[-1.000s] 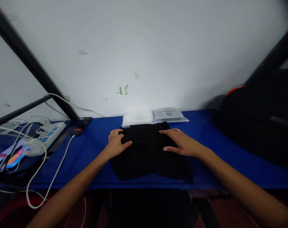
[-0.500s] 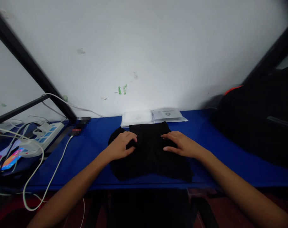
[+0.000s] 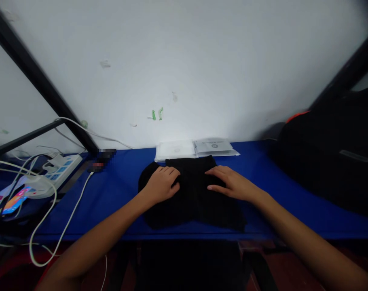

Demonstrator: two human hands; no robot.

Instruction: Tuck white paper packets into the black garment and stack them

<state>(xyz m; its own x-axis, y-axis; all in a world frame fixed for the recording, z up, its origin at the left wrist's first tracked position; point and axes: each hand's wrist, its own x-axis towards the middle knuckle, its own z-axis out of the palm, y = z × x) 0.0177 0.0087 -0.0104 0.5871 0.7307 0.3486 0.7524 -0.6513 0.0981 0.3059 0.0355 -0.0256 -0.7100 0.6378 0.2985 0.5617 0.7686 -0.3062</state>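
Note:
A black garment (image 3: 191, 202) lies spread on the blue table (image 3: 117, 202); its exact kind is hard to make out in the dark fabric. On its left part rests my left hand (image 3: 163, 184), fingers bent down onto the cloth and the thumb apart from them. My right hand (image 3: 228, 182) lies over the right part, palm down, with fingers stretched and the thumb spread. Neither hand visibly grips the fabric. Just beyond the garment's far edge, two flat white packets, the left packet (image 3: 174, 150) and the right packet (image 3: 216, 147), lie against the wall.
To the right sits a large black bag (image 3: 326, 161). On the left are a white power strip (image 3: 62, 169), a lit phone (image 3: 17, 201) and loose white cables (image 3: 76, 214). A dark object (image 3: 100, 159) with a cable lies near the metal frame (image 3: 77, 131).
My left hand has slid a little to the right over the garment, its fingers more bent. My right hand has hardly moved, and the garment lies nearly the same.

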